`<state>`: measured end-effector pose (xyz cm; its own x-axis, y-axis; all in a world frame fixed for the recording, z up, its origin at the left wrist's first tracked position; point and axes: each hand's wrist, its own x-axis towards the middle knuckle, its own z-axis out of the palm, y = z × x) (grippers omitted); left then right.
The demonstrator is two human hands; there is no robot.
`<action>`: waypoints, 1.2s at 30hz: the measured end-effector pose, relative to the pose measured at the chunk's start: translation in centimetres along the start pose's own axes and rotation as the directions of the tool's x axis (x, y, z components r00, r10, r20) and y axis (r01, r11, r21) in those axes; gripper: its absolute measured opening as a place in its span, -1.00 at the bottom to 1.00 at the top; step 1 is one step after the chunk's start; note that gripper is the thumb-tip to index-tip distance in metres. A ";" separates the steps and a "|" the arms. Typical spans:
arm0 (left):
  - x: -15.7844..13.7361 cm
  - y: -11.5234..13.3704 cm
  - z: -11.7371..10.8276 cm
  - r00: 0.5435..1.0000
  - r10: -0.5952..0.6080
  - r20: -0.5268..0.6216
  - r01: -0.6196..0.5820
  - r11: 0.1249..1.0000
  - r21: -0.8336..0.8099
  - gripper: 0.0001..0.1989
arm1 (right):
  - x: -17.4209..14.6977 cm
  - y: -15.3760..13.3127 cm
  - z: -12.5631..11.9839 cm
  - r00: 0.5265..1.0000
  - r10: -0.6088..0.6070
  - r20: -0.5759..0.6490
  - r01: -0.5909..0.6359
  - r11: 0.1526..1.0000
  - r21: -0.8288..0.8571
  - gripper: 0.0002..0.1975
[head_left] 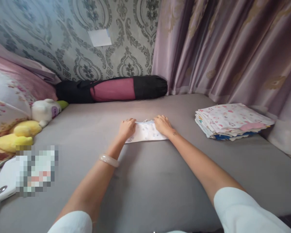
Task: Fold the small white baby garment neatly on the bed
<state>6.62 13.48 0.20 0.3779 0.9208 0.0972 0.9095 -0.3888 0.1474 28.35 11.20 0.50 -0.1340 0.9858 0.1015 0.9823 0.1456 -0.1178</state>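
Observation:
A folded white cloth (pixel 147 132) with small purple-grey prints lies on the grey bed sheet (pixel 145 168) in front of me. Its far edge is pale blue, and a bit of white string shows there. My left hand (pixel 127 128) is closed on the cloth's left end, fingers curled at the far corner. At the right end, my right hand (pixel 163 124) grips the other far corner in the same way. The fingertips are partly hidden, and I cannot tell what kind of item the cloth is.
A stack of folded printed cloths (pixel 232 118) stands to the right, near the purple curtain (pixel 208 48). A black and pink long bag (pixel 113 89) lies along the wall. Plush toys (pixel 45 110) and a white device (pixel 8 178) with a cable are on the left.

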 end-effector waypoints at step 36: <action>0.6 -3.0 -11.9 0.983 0.162 0.086 -0.091 0.836 -0.541 -0.74 | 0.6 4.9 -9.9 0.974 -0.228 0.012 0.190 0.837 0.514 -0.79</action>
<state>2.00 14.81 11.53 0.5336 0.8450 0.0351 0.6325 -0.4263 0.6467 34.35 11.64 9.81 -0.3560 0.9275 0.1138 0.7293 0.3519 -0.5868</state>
